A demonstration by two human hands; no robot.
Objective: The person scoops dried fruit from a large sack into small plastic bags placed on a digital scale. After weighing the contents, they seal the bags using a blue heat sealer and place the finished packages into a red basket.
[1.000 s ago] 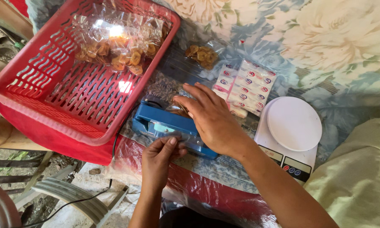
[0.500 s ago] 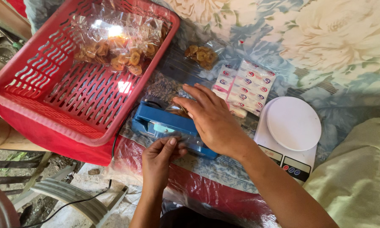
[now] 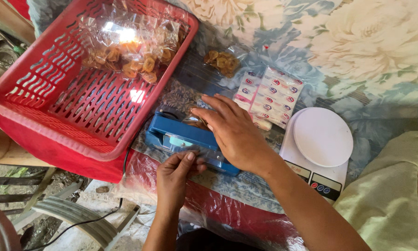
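Glossy blue plastic sealer [image 3: 181, 135] under both hands; at its ten o'clock a red plastic basket [image 3: 42, 102] — slatted, shiny — holds crinkly clear bags [image 3: 125, 42]; matt floral cloth [image 3: 357, 51].

one red slotted plastic basket [image 3: 55, 100]. clear bags of brown snacks: several piled in the basket [image 3: 125, 51], exact number hard to tell through the glare; one more bag [image 3: 222, 62] lying on the cloth outside it. one blue bag sealer [image 3: 183, 137]. one white kitchen scale [image 3: 321, 148] with one round platform. one sheet of small printed stickers [image 3: 271, 95], stickers too many and too small to count. one floral tablecloth [image 3: 357, 42]. two hands: left hand [image 3: 174, 179], right hand [image 3: 234, 132].
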